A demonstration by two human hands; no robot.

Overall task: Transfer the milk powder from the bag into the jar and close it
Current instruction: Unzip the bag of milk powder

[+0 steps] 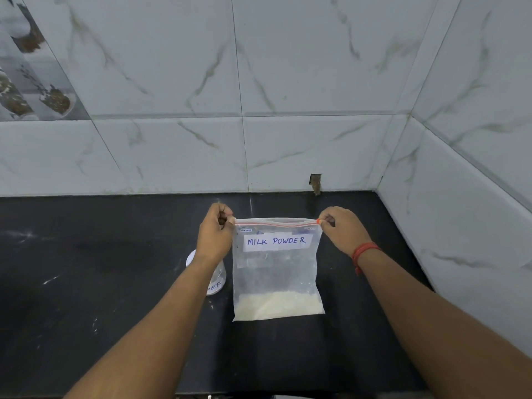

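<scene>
A clear zip bag (pixel 276 272) labelled "MILK POWDER" stands upright on the black counter, with pale powder settled along its bottom. My left hand (pixel 214 234) pinches the bag's top left corner. At the top right corner my right hand (pixel 342 230) pinches the red zip strip, which runs straight across. A clear jar (pixel 214 276) with a white lid and a paper label stands just left of the bag, mostly hidden behind my left forearm.
The black counter (pixel 100 269) meets a marble-tiled wall (pixel 259 139) at the back and another tiled wall (pixel 460 226) on the right. A small notch (pixel 315 182) is cut in the back wall's base. Pale smudges dot the counter on the left.
</scene>
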